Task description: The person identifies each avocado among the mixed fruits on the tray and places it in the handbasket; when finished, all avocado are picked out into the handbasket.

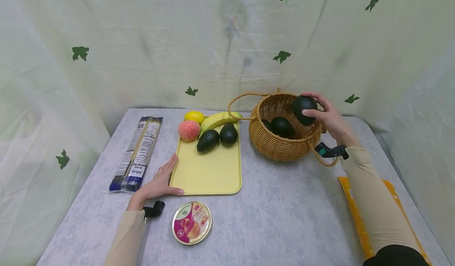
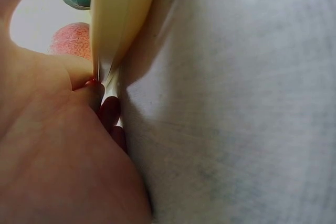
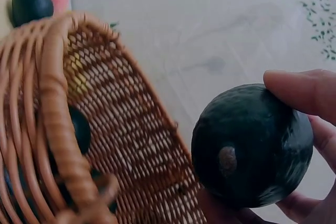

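Observation:
My right hand (image 1: pixel 329 117) grips a dark green avocado (image 1: pixel 304 110), thumb and fingers round it, over the right rim of a wicker basket (image 1: pixel 277 149). In the right wrist view the held avocado (image 3: pixel 249 148) shows its pale stem spot. More avocados (image 1: pixel 282 127) lie in the basket, partly hidden by its wall. My left hand (image 1: pixel 160 182) rests at the near left corner of a yellow tray (image 1: pixel 209 175), fingers along the side, thumb by the front rim. Toward the tray's far end are two avocados (image 1: pixel 207 141), a banana (image 1: pixel 218 119), a lemon (image 1: pixel 194 117) and a pinkish-red round fruit (image 1: pixel 189 130).
Left of the tray lies a long plastic packet (image 1: pixel 136 155). A round tin (image 1: pixel 192 223) sits in front of the tray. An orange packet (image 1: pixel 355 218) is partly under my right forearm. The basket's handles (image 1: pixel 236 100) stick out on both sides.

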`<state>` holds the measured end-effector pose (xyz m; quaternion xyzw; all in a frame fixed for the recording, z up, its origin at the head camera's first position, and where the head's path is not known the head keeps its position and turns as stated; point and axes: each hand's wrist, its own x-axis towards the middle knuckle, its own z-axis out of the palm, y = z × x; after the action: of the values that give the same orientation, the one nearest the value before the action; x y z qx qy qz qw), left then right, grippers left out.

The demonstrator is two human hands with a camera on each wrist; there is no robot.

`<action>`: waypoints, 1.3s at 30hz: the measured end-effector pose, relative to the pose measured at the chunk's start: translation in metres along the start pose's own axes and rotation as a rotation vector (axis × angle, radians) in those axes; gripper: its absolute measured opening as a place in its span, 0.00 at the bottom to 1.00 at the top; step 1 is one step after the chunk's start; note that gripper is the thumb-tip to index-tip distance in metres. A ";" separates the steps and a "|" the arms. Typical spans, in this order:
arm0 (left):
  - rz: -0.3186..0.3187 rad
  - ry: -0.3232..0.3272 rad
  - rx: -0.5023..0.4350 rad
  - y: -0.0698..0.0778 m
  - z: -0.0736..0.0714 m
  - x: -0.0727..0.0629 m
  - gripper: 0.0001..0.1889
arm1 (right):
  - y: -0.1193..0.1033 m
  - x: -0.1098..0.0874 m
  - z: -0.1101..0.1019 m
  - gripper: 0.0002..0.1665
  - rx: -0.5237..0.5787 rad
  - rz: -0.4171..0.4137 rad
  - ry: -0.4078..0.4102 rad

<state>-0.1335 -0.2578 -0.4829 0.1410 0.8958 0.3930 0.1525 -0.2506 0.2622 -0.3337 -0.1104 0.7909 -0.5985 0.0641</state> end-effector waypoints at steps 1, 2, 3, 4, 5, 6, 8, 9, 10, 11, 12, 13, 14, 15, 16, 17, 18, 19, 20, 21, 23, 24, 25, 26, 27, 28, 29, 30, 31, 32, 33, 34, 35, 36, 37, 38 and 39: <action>0.001 0.000 0.000 0.000 0.000 0.000 0.64 | 0.001 0.000 -0.002 0.31 -0.011 0.004 -0.001; 0.001 0.000 0.000 0.000 0.000 0.000 0.64 | 0.002 0.001 -0.004 0.31 -0.027 0.008 -0.003; 0.002 0.000 -0.001 0.000 0.000 0.000 0.64 | 0.002 0.001 -0.005 0.31 -0.039 0.008 -0.005; 0.002 0.000 -0.002 -0.001 0.000 0.001 0.64 | 0.002 0.002 -0.006 0.32 -0.048 0.006 -0.009; 0.002 0.001 -0.001 -0.001 0.000 0.001 0.64 | 0.002 0.002 -0.007 0.32 -0.059 0.005 -0.013; 0.001 0.000 -0.002 -0.001 0.000 0.001 0.64 | 0.002 0.003 -0.007 0.32 -0.071 0.005 -0.015; 0.000 0.001 -0.002 -0.001 0.000 0.001 0.64 | 0.002 0.004 -0.008 0.32 -0.099 0.010 -0.019; 0.000 0.001 -0.002 -0.001 0.001 0.001 0.64 | 0.001 0.005 -0.008 0.32 -0.117 0.013 -0.021; 0.000 0.001 -0.002 -0.001 0.001 0.001 0.64 | 0.001 0.005 -0.008 0.33 -0.137 0.018 -0.022; 0.000 0.001 -0.001 -0.002 0.001 0.001 0.64 | 0.001 0.006 -0.008 0.33 -0.157 0.023 -0.023; 0.001 0.002 -0.001 -0.002 0.001 0.001 0.64 | 0.001 0.006 -0.008 0.33 -0.176 0.029 -0.024; 0.002 0.002 -0.001 -0.002 0.001 0.001 0.64 | 0.001 0.007 -0.008 0.33 -0.193 0.033 -0.026; 0.003 0.003 0.000 -0.002 0.001 0.001 0.64 | 0.001 0.007 -0.008 0.33 -0.209 0.037 -0.029; 0.003 0.003 0.000 -0.002 0.001 0.001 0.64 | 0.000 0.007 -0.008 0.33 -0.225 0.040 -0.031; 0.003 0.003 0.000 -0.002 0.001 0.000 0.64 | 0.000 0.007 -0.008 0.34 -0.237 0.043 -0.035; 0.003 0.004 0.001 -0.002 0.001 0.000 0.64 | 0.000 0.007 -0.009 0.34 -0.248 0.042 -0.039; 0.004 0.005 0.001 -0.003 0.001 0.000 0.64 | 0.000 0.007 -0.009 0.34 -0.262 0.042 -0.043; 0.005 0.005 0.001 -0.003 0.001 0.000 0.64 | 0.000 0.008 -0.009 0.34 -0.276 0.040 -0.047; 0.006 0.006 0.000 -0.003 0.001 0.000 0.64 | 0.001 0.009 -0.009 0.34 -0.292 0.037 -0.052; 0.006 0.007 0.000 -0.003 0.001 0.000 0.64 | 0.001 0.010 -0.009 0.34 -0.314 0.035 -0.056; 0.008 0.009 0.000 -0.002 0.001 0.000 0.64 | 0.002 0.012 -0.009 0.34 -0.364 0.026 -0.063; 0.009 0.009 0.000 -0.002 0.001 0.000 0.64 | 0.003 0.012 -0.008 0.33 -0.392 0.024 -0.067; 0.009 0.009 0.001 -0.002 0.001 0.000 0.64 | 0.004 0.014 -0.008 0.33 -0.425 0.016 -0.070; 0.008 0.008 0.001 -0.002 0.001 0.000 0.64 | 0.004 0.015 -0.008 0.32 -0.459 0.011 -0.072; 0.009 0.007 0.001 -0.002 0.001 0.000 0.64 | 0.005 0.016 -0.007 0.31 -0.498 0.002 -0.074; 0.009 0.007 -0.001 -0.002 0.001 0.000 0.64 | 0.005 0.016 -0.006 0.31 -0.534 -0.013 -0.077; 0.009 0.007 -0.001 -0.002 0.001 0.000 0.64 | 0.005 0.017 -0.004 0.29 -0.568 -0.024 -0.078; 0.009 0.007 -0.001 -0.002 0.001 0.000 0.64 | 0.005 0.018 -0.003 0.28 -0.596 -0.038 -0.078; 0.009 0.007 -0.001 -0.002 0.001 0.000 0.64 | 0.005 0.018 -0.001 0.27 -0.616 -0.047 -0.073; 0.009 0.006 -0.001 -0.002 0.001 0.000 0.64 | 0.005 0.018 0.000 0.25 -0.624 -0.054 -0.067; 0.009 0.006 -0.002 -0.002 0.001 0.000 0.64 | 0.004 0.017 0.002 0.24 -0.628 -0.063 -0.059; 0.009 0.005 -0.003 -0.001 0.001 0.000 0.64 | 0.003 0.017 0.003 0.23 -0.622 -0.069 -0.052; 0.008 0.005 -0.002 -0.001 0.001 0.000 0.64 | 0.002 0.016 0.004 0.22 -0.611 -0.071 -0.043; 0.007 0.003 -0.002 -0.001 0.001 0.000 0.64 | 0.001 0.016 0.005 0.22 -0.594 -0.073 -0.036; 0.007 0.003 -0.003 -0.001 0.001 0.000 0.64 | 0.001 0.015 0.006 0.22 -0.580 -0.077 -0.032; 0.007 0.003 -0.003 -0.001 0.001 0.000 0.64 | 0.000 0.015 0.007 0.22 -0.565 -0.084 -0.029; 0.006 0.002 -0.003 -0.001 0.001 0.000 0.64 | -0.001 0.014 0.008 0.22 -0.547 -0.084 -0.029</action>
<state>-0.1334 -0.2581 -0.4841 0.1430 0.8949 0.3951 0.1506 -0.2622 0.2510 -0.3346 -0.1649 0.9169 -0.3630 0.0181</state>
